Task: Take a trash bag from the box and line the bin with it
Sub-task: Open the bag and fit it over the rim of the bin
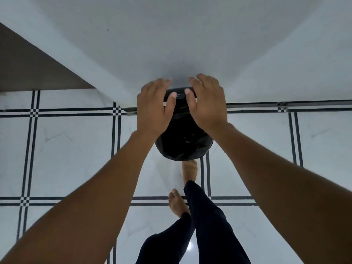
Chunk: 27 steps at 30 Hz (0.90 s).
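Two hands over one bin (183, 143), already dressed in one black trash bag (181, 101), standing on the tiled floor (72, 149) right at the foot of the white wall (190, 44), by the wall's corner. Left hand (153, 109) spread flat, fingers apart, thumb pressing the bag's folded edge at the far rim. Right hand (208, 103) the same, open and splayed, thumb on the plastic, clamped on nothing. Looks like final smoothing of the liner over the rim.

Risks from here: thin plastic sliding back into the bin if the fold sits too shallow on the rim; a tear from too hard a pull against the rim's edge; the light bin tipping or skating on the glossy tile under uneven pressure.

Count: one bin, one bag, two bare feet close behind it. No box in view.
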Available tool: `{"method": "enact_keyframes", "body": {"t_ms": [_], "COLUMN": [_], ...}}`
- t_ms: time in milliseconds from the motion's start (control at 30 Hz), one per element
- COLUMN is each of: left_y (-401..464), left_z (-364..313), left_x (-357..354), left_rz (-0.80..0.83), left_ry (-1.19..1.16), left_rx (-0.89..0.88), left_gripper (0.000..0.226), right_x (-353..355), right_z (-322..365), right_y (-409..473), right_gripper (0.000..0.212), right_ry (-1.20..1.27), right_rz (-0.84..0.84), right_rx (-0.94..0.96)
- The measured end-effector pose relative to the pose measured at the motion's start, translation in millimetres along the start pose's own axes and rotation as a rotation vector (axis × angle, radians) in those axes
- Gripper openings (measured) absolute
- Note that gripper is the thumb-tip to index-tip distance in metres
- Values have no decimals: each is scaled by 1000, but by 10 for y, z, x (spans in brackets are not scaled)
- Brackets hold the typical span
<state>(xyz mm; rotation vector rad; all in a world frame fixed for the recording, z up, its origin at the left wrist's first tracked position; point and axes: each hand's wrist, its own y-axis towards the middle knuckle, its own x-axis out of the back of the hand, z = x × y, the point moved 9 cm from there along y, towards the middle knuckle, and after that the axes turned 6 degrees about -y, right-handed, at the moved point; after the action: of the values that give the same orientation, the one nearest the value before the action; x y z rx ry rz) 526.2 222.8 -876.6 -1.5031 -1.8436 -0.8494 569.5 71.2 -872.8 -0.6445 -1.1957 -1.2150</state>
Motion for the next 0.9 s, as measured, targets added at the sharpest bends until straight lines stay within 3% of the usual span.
{"method": "enact_keyframes", "body": {"t_ms": [167,267,433,733,900], "left_y": [169,-68,-663,-1260,-1339], "left_z": [293,419,680,1190,1220], "left_x": [-330,-472,-833,-1822,-1933], "left_rz": [228,267,419,647,653], "left_ry": [80,79,142,318,342], "left_rx": [70,47,140,141,110], "left_gripper": [68,63,66,58,64], "right_x": [-335,-415,-893,-2053,-2190], "right_z": [-36,-92,-284,-460,-493], "right_y": [74,-195,-756,-1608,-1743], "right_gripper": [45,40,48,50,58], "right_ry": [44,22,-25,-186,-215], "right_rz": [154,123,327,625,653], "right_rx": [69,59,-59,-71,-63]}}
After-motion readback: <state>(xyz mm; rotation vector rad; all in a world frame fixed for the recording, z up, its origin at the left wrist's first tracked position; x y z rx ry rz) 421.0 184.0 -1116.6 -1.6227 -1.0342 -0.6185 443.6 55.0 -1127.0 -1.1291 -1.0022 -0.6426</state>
